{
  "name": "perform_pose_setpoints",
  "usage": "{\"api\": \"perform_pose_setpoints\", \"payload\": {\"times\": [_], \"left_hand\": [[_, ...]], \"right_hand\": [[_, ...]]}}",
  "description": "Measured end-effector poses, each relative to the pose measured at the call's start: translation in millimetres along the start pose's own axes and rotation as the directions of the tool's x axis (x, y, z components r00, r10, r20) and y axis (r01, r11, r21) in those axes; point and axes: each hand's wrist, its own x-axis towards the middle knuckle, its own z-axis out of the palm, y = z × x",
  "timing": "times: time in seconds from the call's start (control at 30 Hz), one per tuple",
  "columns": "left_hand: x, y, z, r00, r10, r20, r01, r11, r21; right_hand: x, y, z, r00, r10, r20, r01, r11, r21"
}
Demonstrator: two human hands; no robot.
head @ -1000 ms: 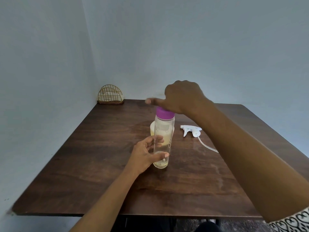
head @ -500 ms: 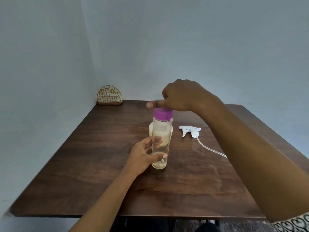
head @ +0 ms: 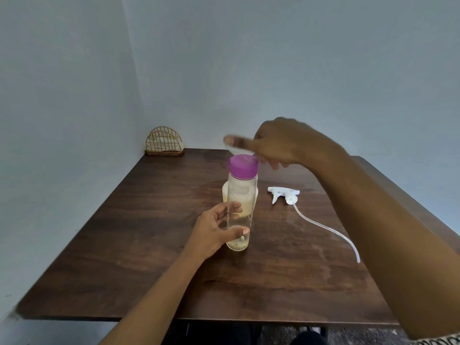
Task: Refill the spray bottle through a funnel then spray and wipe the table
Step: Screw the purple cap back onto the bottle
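A clear bottle (head: 241,195) with a purple top (head: 242,166) stands upright mid-table, a little pale liquid in its bottom. My left hand (head: 214,230) grips its lower part from the left. My right hand (head: 286,143) hovers just above and to the right of the purple top, motion-blurred, fingers pinched on a small clear piece (head: 235,148) that I cannot identify. The white trigger spray head (head: 283,195) lies on the table to the right of the bottle, its clear tube (head: 323,227) trailing toward the near right.
A whitish container (head: 225,195) with yellowish contents stands directly behind the bottle, mostly hidden. A gold wire holder (head: 164,144) sits in the far left corner against the wall. The dark wooden table (head: 149,245) meets walls at the left and back.
My right hand has lifted off the purple top and shifted slightly right, and a clear piece now shows under its fingers. My left hand and the bottle have stayed put.
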Motion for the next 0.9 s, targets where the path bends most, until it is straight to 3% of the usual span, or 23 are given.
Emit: {"api": "perform_pose_setpoints", "payload": {"times": [0.07, 0.1, 0.17, 0.23, 0.37, 0.53, 0.7, 0.9], "left_hand": [[0, -1, -1, 1.000, -0.003, 0.003, 0.003, 1.000, 0.001], [1, -1, -1, 1.000, -0.001, 0.000, 0.001, 1.000, 0.004], [1, -1, 0, 1.000, 0.003, -0.002, -0.003, 1.000, 0.006], [0, -1, 0, 1.000, 0.005, -0.001, -0.005, 1.000, 0.008], [1, -4, 0, 1.000, 0.009, -0.014, -0.009, 1.000, -0.009], [1, -6, 0, 1.000, 0.013, -0.024, -0.014, 1.000, -0.010], [-1, -7, 6, 0.997, 0.051, -0.062, -0.051, 0.999, 0.014], [-5, -5, 16, 0.982, 0.112, -0.151, -0.104, 0.993, 0.061]], "right_hand": [[1, 11, -7, 0.995, -0.011, -0.100, 0.016, 0.999, 0.043], [1, 15, -10, 0.995, -0.075, -0.061, 0.081, 0.992, 0.099], [0, 19, -14, 0.947, -0.257, 0.194, 0.218, 0.955, 0.203], [1, 19, -7, 0.875, -0.348, 0.335, 0.269, 0.927, 0.262], [10, 14, 8, 0.924, -0.339, 0.178, 0.310, 0.935, 0.172], [11, 13, 16, 0.930, -0.351, 0.110, 0.328, 0.926, 0.186], [-2, 16, 25, 0.972, -0.235, 0.002, 0.221, 0.916, 0.336], [-9, 9, 38, 0.991, -0.093, -0.096, 0.123, 0.915, 0.383]]}}
